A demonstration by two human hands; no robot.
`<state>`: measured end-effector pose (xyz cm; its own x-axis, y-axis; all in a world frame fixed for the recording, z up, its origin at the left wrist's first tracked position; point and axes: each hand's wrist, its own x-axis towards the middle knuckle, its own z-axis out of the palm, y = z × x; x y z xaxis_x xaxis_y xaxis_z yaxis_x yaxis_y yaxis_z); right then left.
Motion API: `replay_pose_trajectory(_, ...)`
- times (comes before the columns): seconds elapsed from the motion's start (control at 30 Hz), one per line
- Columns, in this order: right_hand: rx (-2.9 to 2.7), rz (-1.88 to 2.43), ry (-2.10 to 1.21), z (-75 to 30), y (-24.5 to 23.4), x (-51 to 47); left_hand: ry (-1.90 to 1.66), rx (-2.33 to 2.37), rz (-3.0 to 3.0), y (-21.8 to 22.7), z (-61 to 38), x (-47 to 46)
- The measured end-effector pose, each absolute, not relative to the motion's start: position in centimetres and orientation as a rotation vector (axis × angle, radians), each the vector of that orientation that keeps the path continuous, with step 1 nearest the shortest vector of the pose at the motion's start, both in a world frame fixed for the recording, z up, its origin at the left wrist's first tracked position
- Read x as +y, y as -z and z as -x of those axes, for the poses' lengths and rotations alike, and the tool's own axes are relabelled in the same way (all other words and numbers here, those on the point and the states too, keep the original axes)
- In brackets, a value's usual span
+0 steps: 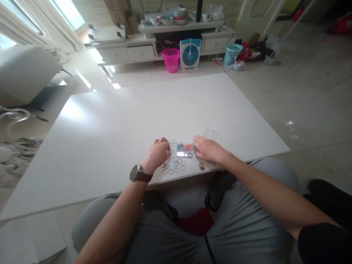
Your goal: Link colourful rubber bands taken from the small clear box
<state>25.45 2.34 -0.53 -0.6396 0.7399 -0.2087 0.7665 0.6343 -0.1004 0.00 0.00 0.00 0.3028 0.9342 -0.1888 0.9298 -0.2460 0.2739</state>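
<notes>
My left hand is on the table just left of a small clear compartment box. Its fingers are curled in a pinch, and what lies between the fingertips is too small to make out. The box holds small colourful pieces in its back part and a ring in a front compartment. My right hand lies against the box's right side, fingers stretched out and touching its edge. Several thin coloured rings are spread in front of the box, and a single ring lies behind it.
A small yellow-and-blue cartoon figure lies near the front edge of the white table. Behind my right hand is a clear plastic lid. Beyond the table stand a pink basket, a box fan and a light blue basket.
</notes>
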Motion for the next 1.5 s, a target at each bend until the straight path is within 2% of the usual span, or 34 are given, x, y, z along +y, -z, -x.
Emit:
replay_pose_trajectory(0.4, 2.709, -1.255, 0.269, -25.6, 0.8, 2.3, -0.195, 1.662, -2.174, 0.8, 0.9, 1.0)
replay_pose_trajectory(0.57, 2.714, -1.250, 0.270, -25.6, 0.9, 2.3, -0.113, 1.696, -2.038, 0.1, 0.5, 0.9)
replay_pose_trajectory(0.97, 2.728, -1.236, 0.257, -25.5, 1.0, 2.3, -0.188, 1.735, -2.066, 1.1, 0.9, 1.3)
replay_pose_trajectory(1.5, 2.712, -1.250, 0.270, -25.5, 0.8, 2.3, -0.064, 1.727, -2.085, 1.3, 0.7, 1.0)
